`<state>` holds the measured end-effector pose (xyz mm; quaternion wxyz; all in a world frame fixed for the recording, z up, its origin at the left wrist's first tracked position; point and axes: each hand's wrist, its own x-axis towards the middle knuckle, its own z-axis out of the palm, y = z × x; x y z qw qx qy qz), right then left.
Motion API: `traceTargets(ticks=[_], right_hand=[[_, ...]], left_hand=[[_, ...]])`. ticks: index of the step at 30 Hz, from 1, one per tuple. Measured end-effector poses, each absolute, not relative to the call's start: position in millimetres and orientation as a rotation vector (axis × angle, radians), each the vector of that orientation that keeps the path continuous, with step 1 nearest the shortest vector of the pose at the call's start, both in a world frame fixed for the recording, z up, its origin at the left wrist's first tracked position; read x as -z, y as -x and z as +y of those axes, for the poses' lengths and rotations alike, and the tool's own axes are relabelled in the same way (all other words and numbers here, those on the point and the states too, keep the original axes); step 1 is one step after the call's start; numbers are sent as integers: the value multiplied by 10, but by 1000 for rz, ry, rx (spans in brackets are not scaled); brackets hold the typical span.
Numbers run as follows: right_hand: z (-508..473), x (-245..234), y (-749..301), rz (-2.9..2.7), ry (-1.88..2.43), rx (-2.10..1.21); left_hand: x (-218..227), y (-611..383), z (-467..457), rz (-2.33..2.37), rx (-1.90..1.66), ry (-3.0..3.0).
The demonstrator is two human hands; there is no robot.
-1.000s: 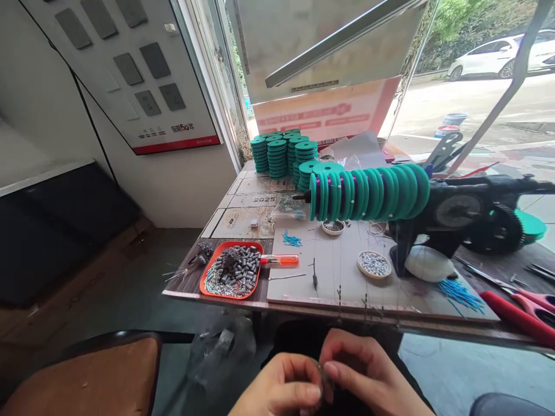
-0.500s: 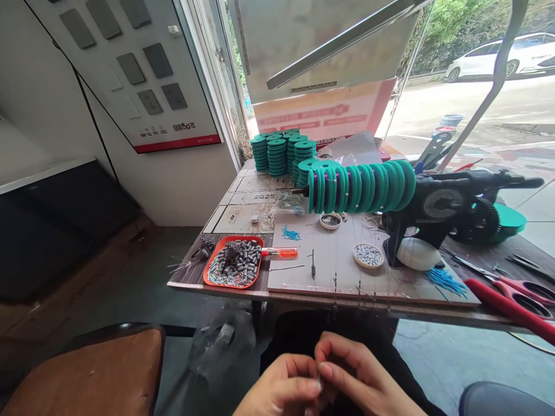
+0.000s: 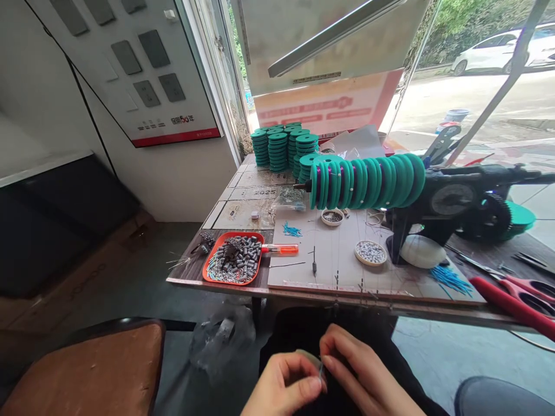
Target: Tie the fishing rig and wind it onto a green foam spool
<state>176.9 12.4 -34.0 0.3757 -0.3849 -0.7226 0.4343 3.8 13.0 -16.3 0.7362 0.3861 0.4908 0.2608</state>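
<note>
My left hand [image 3: 284,386] and my right hand [image 3: 362,378] meet low in view, below the table's front edge [image 3: 303,293]. Both pinch a tiny thin piece [image 3: 319,370] between thumb and fingertips; what it is I cannot make out. Thin lines run from the table's edge down toward my hands. On the table, a row of green spools [image 3: 368,182] sits on the shaft of a black winding machine [image 3: 459,202]. An orange tray [image 3: 234,264] of small grey metal sleeves lies at the front left.
Stacks of green spools [image 3: 281,147] stand at the table's far end. Two small dishes of beads [image 3: 370,252] [image 3: 333,217], an orange-handled tool [image 3: 280,249], blue wire bits [image 3: 451,277] and red scissors [image 3: 515,294] lie on the board. A brown stool [image 3: 87,370] stands at the lower left.
My hands stayed together below the table, shifting slightly right and lower. The view tipped a little, so the table sits somewhat higher in frame.
</note>
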Motion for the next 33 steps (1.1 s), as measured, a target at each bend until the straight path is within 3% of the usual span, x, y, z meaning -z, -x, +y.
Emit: traceTargets(ticks=[9,22,33], right_hand=[[106,386,-1755,-1921,1007,-815],[123,308,-1650,-2017,1000,-252],[56,207,-1639,-2007,1076,-75]], left_hand=[[241,-41,141,1248,-643,-962],[-281,-211,246,1526,-296,-1490],[-274,-204,238,1575,-290,-1402]])
